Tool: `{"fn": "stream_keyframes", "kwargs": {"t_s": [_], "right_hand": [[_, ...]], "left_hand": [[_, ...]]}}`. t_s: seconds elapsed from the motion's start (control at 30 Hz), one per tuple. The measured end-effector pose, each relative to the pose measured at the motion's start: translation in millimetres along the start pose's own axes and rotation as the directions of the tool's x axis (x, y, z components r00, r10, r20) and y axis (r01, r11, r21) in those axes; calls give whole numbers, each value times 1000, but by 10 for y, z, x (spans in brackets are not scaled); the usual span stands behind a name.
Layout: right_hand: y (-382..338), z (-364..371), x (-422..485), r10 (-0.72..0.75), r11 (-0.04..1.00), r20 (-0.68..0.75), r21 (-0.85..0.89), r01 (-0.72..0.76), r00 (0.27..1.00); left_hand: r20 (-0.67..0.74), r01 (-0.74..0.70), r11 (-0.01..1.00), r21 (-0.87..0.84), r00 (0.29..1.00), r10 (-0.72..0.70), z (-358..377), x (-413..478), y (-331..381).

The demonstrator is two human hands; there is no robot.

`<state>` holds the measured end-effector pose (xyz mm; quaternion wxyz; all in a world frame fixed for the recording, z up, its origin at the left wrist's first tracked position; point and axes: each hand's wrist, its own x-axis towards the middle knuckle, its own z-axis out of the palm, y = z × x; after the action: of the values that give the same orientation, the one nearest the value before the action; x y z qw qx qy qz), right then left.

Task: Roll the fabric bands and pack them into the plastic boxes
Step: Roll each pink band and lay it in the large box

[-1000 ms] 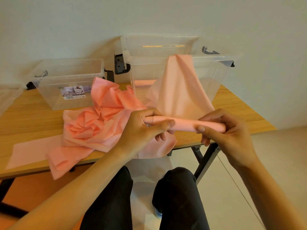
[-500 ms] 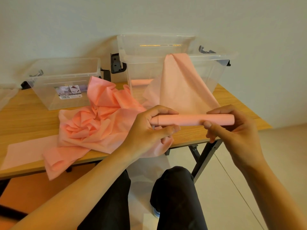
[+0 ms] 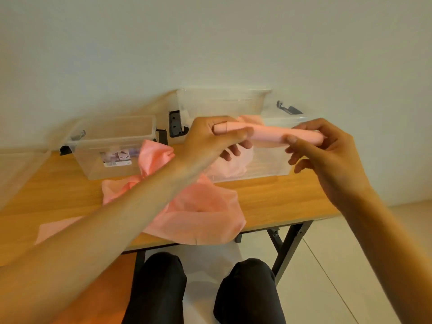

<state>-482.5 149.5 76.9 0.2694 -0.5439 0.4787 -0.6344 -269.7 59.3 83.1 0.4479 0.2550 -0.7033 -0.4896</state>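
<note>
Rolled fabric band held level between two hands. The left hand grips one end, thumb laid across the near side and fingers curled round from beneath; the right hand pinches the other end between thumb and forefinger, its remaining fingers loosely curled below and touching nothing. The roll is tight, pink and clear of the table, and appears level with the upper rim of the large plastic box directly behind the fingers; whether it lies above the opening or just in front of it cannot be told. More pink fabric shows through that box's clear wall, below the fingers. Beneath the left forearm a heap of loose pink fabric lies crumpled on the wooden table and overhangs its near edge. Beyond the left hand, further left, stands a smaller plastic box with a paper label. A flat pale strip lies at the outer left.
</note>
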Motion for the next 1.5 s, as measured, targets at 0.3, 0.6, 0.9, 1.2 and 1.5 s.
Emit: {"fn": "stream_keyframes", "kwargs": {"t_s": [0.3,0.6,0.9,1.2,1.5], "right_hand": [[-1367,287,1923,-59,998,-12,-25,59,998],[-2673,534,3167,-244,965,31,-85,246,969],[-2281,624,2757,-233,967,84,-90,240,969],[-1201,462,913,-138,989,109,-37,143,984],[-242,487,-456,9,1000,53,14,-10,999]], "left_hand": [[-132,106,980,-166,983,-129,-557,1736,1679],[-284,-112,983,-146,956,66,-1120,2614,2900],[-228,-33,984,-176,974,-8,-1177,2100,2519],[-107,61,995,-79,992,-70,-760,365,1308],[-58,129,985,-111,989,-136,-379,-753,219]]}}
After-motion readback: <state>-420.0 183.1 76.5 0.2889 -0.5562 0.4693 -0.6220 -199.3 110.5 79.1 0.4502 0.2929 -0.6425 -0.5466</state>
